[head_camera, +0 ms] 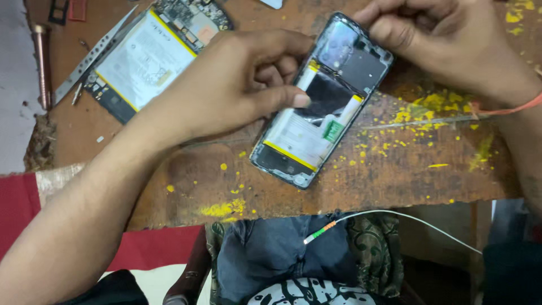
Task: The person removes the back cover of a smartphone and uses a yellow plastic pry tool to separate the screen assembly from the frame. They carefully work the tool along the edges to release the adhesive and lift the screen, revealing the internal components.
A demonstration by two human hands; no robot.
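Observation:
An opened phone (316, 135) lies back-up on the worn wooden table (395, 175), its white and yellow battery and black inner cover showing. My left hand (237, 79) grips the phone's left edge, thumb pressed on the black area above the battery. At the phone's top end my right hand (435, 39) has its fingers curled over the upper corner. Whether the right hand holds a tool is hidden.
A second opened phone (144, 56) with a white battery lies at the back left, beside metal tweezers (90, 56) and a copper-coloured screwdriver (42, 62). Yellow specks dot the wood. A white cable (395, 217) hangs below the table's front edge.

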